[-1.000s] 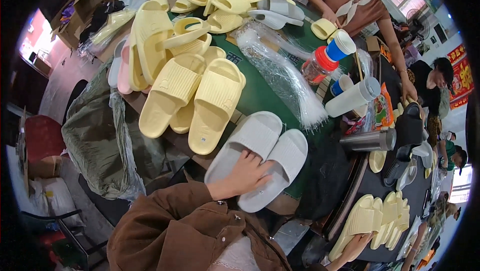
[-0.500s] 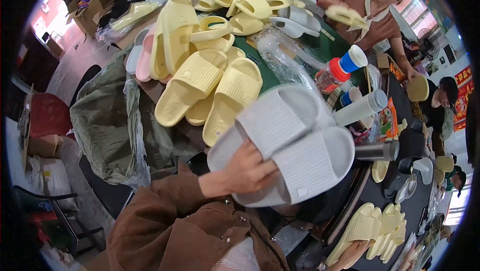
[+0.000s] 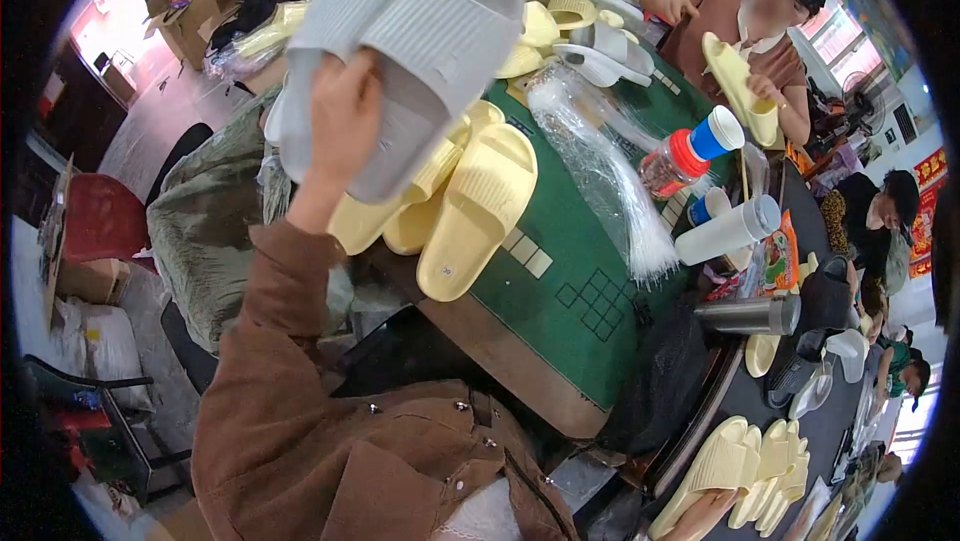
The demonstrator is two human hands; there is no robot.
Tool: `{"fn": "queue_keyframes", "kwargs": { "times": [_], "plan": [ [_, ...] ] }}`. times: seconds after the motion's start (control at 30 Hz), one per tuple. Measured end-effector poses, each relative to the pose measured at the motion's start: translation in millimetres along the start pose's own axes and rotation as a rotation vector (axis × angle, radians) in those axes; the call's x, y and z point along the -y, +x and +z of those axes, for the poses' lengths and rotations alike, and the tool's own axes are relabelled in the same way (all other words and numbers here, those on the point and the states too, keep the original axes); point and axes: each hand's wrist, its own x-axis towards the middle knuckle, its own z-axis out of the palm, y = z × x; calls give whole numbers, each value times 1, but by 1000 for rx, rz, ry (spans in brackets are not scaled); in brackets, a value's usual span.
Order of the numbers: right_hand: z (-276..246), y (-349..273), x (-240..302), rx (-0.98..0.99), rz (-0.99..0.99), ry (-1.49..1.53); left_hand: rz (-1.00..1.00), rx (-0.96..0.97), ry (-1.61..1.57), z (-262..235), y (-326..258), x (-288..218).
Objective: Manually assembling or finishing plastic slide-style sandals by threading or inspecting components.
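My left hand (image 3: 345, 116) is closed on a pair of grey slide slippers (image 3: 445, 26), gripping them at the inner edges below the ribbed straps. It holds them up at the upper left, blurred slightly, in front of a heap of slippers. Just below lie several yellow slippers (image 3: 475, 216), partly hidden behind the grey pair. At the lower right edge, my right hand (image 3: 703, 514) is closed on a yellow slide slipper (image 3: 722, 456); its arm is cut off by the picture's edge. Beside it, more yellow slippers (image 3: 775, 471) stand in a row on a dark table.
A green table (image 3: 560, 326) holds clear plastic sleeves (image 3: 610, 181), a red-lidded jar (image 3: 670, 166), paper cups (image 3: 716, 133), a white bottle (image 3: 728, 231) and a steel flask (image 3: 750, 315). Across it a person (image 3: 775, 26) holds a yellow slipper. A green-grey cloth (image 3: 205, 241) hangs at left.
My left hand has carried the grey slippers up and to the left, uncovering the green tabletop. Across the table, the person has raised a yellow slipper. My right hand has hardly moved.
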Motion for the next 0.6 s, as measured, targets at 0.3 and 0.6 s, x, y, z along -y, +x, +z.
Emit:
{"fn": "queue_keyframes", "kwargs": {
  "times": [0.3,0.6],
  "plan": [
    [10,4,-12,-47,-24,-34,-568,-261,-359,0,31,165],
    [29,15,-40,3,52,5,-777,-232,-482,29,45,275]
  ]
}}
